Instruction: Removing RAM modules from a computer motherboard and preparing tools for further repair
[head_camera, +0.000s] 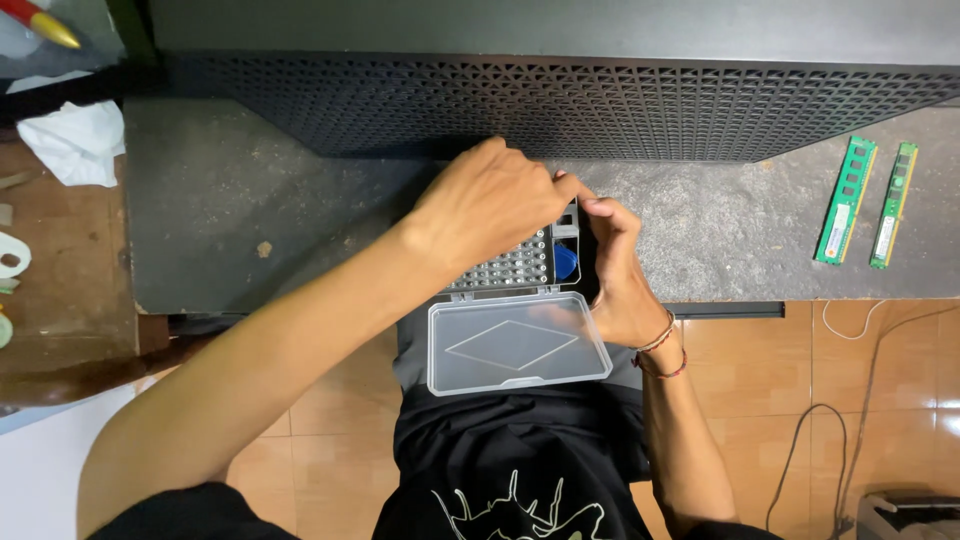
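Grey speckled stone-look worktop (250, 200) over orange floor tiles (740, 400); black perforated metal panel (600, 100) along the back, two green memory sticks (865, 203) far right. Open bit case (515, 300), clear plastic lid (515, 345) hanging over the edge. Left hand (485, 205) and right hand (615, 270) pinch together over its top right corner; cannot tell what they hold.

Bit case (515, 268): on the mat's (250, 220) near edge, dead centre before you.
Lid (515, 343): hinged open at 6 o'clock of the case, overhanging your lap.
Left hand (487, 208): over the case, from 8 o'clock.
Right hand (615, 275): at the case's 3 o'clock side.
Perforated panel (560, 105): at 12 o'clock, behind the case.
Two memory sticks (866, 203): at 2 o'clock, side by side on the mat.
Cloth (72, 140): at 10 o'clock.
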